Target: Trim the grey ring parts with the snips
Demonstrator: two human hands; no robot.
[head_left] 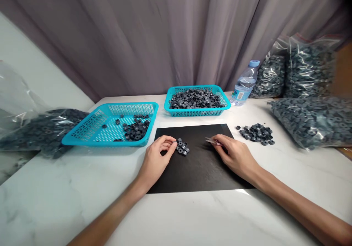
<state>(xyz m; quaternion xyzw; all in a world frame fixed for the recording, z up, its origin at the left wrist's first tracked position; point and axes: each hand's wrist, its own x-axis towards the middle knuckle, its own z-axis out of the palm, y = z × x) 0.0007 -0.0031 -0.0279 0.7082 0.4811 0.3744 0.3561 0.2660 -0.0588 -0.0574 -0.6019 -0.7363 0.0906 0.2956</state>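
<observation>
On the black mat [198,172] lies a small cluster of dark grey plastic rings [182,147], short cylinders with a hole through the middle. My left hand [160,152] is at the cluster's left side, thumb and forefinger closed in a pinch against it. Whatever sits between those fingertips is too small to make out. Over the mat's right part, my right hand [233,152] grips a small metal tool with two pointed tips [211,141]. The tips point left, toward the rings and apart from them; the fingers hide most of its handle.
A blue basket [90,142] at left holds some rings; another blue basket [198,112] at the back is full. A loose ring pile [257,134] lies right of the mat. Bagged rings [316,121] and a water bottle [244,84] stand right; another bag [52,128] lies left.
</observation>
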